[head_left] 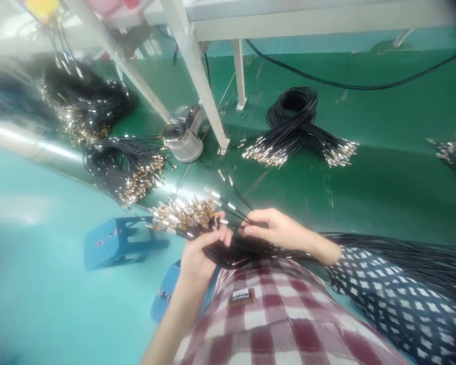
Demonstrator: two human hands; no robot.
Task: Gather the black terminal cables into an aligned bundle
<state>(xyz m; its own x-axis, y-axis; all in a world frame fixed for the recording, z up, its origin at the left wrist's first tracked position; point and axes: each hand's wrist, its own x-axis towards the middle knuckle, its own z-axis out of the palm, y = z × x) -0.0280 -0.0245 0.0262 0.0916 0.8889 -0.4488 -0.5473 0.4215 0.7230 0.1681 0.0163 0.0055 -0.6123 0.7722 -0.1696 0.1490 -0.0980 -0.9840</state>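
My left hand [203, 248] is closed round a thick bundle of black cables [231, 252], just behind their metal connector ends [186, 215], which fan out to the left. To its right, my right hand [275, 228] pinches a few separate black cables [233, 208] whose silver tips point up and left, close to the bundle's end. The long part of the bundle lies across my lap and trails off to the right, under and behind my right forearm.
A coiled cable bundle [292, 116] lies on the green floor ahead. More coils [125, 170] sit at the left beside a grey-white device [182, 134]. White table legs [201, 86] stand in front. Blue stools [106, 243] are at the lower left.
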